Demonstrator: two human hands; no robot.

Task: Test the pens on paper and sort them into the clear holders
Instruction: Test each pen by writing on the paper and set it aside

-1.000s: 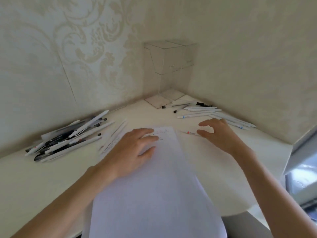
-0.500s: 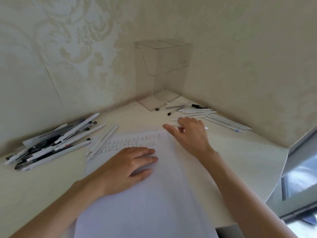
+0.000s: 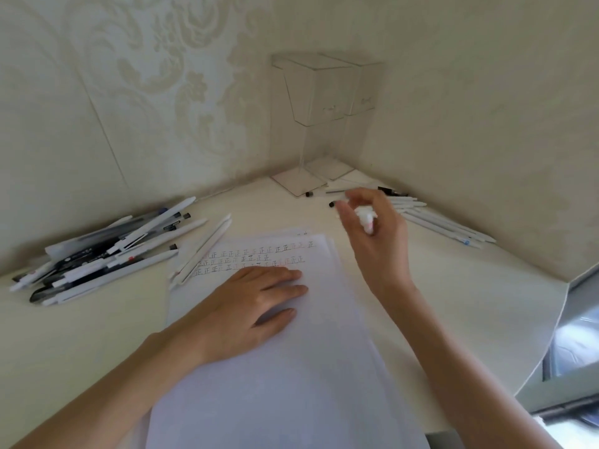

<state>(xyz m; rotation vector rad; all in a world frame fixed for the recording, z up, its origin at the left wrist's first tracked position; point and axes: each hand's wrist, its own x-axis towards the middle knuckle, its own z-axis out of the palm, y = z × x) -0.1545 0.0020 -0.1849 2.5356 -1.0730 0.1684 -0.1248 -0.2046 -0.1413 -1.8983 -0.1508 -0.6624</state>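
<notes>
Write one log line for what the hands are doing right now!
left hand: flat on paper | right hand: grips white pen | clear holders: no pens visible inside

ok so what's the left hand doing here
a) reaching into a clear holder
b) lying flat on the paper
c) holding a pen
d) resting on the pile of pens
B: the left hand lies flat with straight fingers on the paper, just below the rows of test marks, while the right hand is the one that holds a white pen.
</notes>
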